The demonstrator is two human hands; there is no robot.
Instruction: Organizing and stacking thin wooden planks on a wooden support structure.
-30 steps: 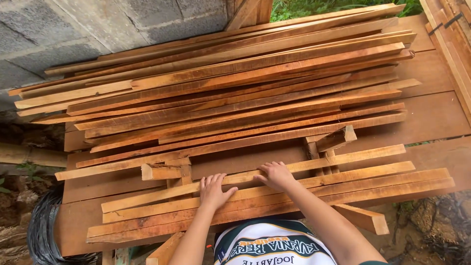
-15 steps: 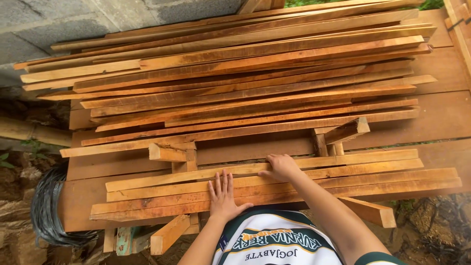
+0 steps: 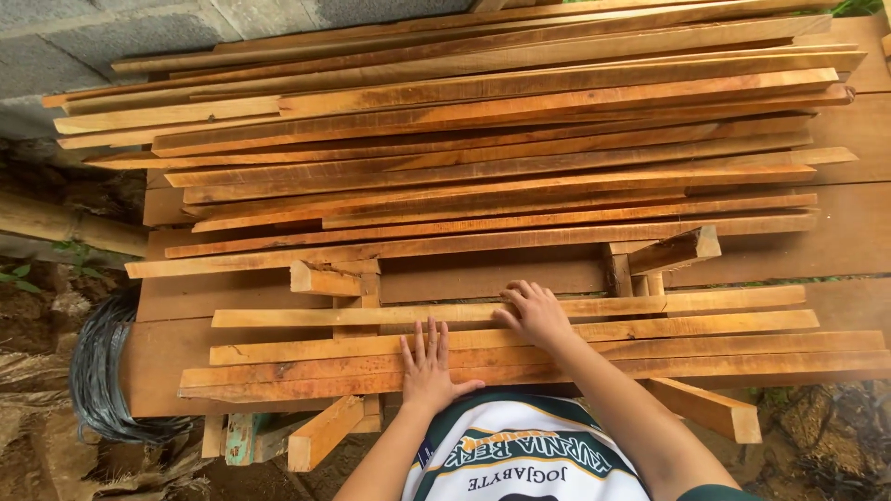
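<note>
While I watch the head view, the left hand (image 3: 427, 367) lies flat, fingers spread open, pressing on the near long orange-brown wooden slats (image 3: 306, 362) at the table edge. The right hand (image 3: 535, 314) has its fingers curled loosely over the farthest slat of the near set (image 3: 650, 303), hooking its far edge rather than clamping it. These four slats sit on short wooden cross blocks (image 3: 325, 278), apart from the big stack of long reddish planks (image 3: 464, 139) behind. My worry: the nearest slat overhangs the dark wooden tabletop (image 3: 167, 357), so an uneven push could tip it off. Rough-sawn edges could also splinter bare fingertips. Only this one view is on hand.
</note>
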